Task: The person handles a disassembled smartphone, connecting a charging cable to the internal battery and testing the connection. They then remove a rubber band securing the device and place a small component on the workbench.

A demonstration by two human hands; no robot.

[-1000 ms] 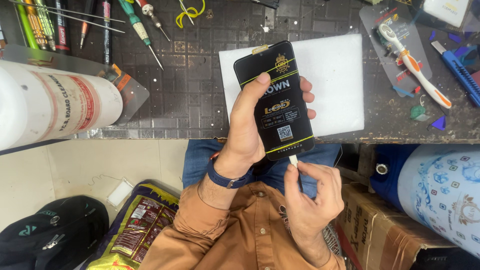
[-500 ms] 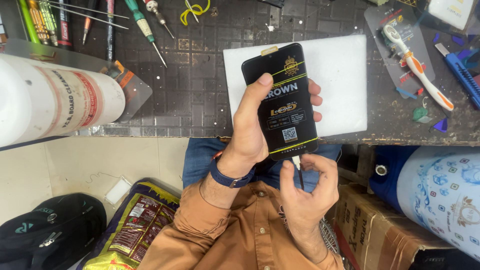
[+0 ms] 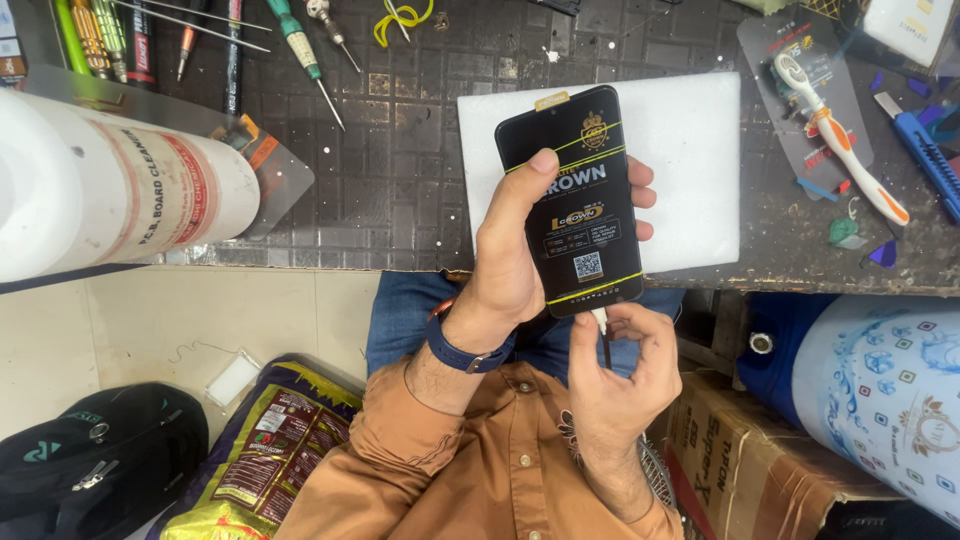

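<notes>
A: Which hand has the phone screen (image 3: 577,205)?

B: The left hand (image 3: 510,265), at the centre of the frame. It is closed round the black panel, thumb laid across the front and fingers wrapped behind, holding it upright above the near edge of the workbench (image 3: 400,190).

A: And the right hand (image 3: 620,375)?

B: Just below, fingers pinched on a thin cable (image 3: 603,335) whose pale plug touches the panel's bottom edge. I cannot tell whether the plug is seated.

A: How would you do that step well?

B: I judge the grip should stay on the panel's sides, thumb light on the glass. The plug should go in straight, in line with the long edge, without rocking, since a loose panel like this likely flexes.

A: Count what lies around.

B: One white pad (image 3: 690,165) on the bench, directly behind the panel. One large white bottle (image 3: 110,190) lying on its side at the left edge. Along the upper left, a row of screwdrivers (image 3: 300,50); I make out about six handles, though some are cut off by the frame. One white and orange tool (image 3: 840,140) at the upper right, and one blue knife (image 3: 925,150) beside it.

A: Below the bench?

B: One black bag (image 3: 90,465) at the lower left, one printed sack (image 3: 270,450) next to it, one cardboard box (image 3: 760,450) at the lower right.
</notes>
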